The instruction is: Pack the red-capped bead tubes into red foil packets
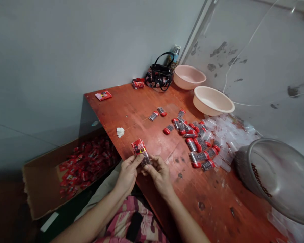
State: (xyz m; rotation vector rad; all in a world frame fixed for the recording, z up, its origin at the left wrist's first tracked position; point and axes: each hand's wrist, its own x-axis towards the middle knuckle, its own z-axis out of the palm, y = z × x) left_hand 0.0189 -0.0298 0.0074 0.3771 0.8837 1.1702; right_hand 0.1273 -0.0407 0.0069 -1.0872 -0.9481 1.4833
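**Remote:** On the head view, where's the piece?

**Me:** I've got a small clear tube (146,160) of dark pellets with a red printed card (138,147) at its upper end, held just above the table's edge at about 12 o'clock from the wrists. Its long axis runs from 10:30 down to 4:30.

**Remote:** Which hand is nearer what?

**Me:** The left hand (128,172) is nearer the card and pinches it. The right hand (159,173) pinches the tube's lower end. The left forearm (91,221) comes in from 7 o'clock, the right forearm (187,219) from 5 o'clock.

**Remote:** And around them?

**Me:** I see red-capped tubes (200,145) lying at 2 o'clock on the wooden table (111,104), and a cardboard box (39,192) of red packets (86,165) at 9 o'clock.
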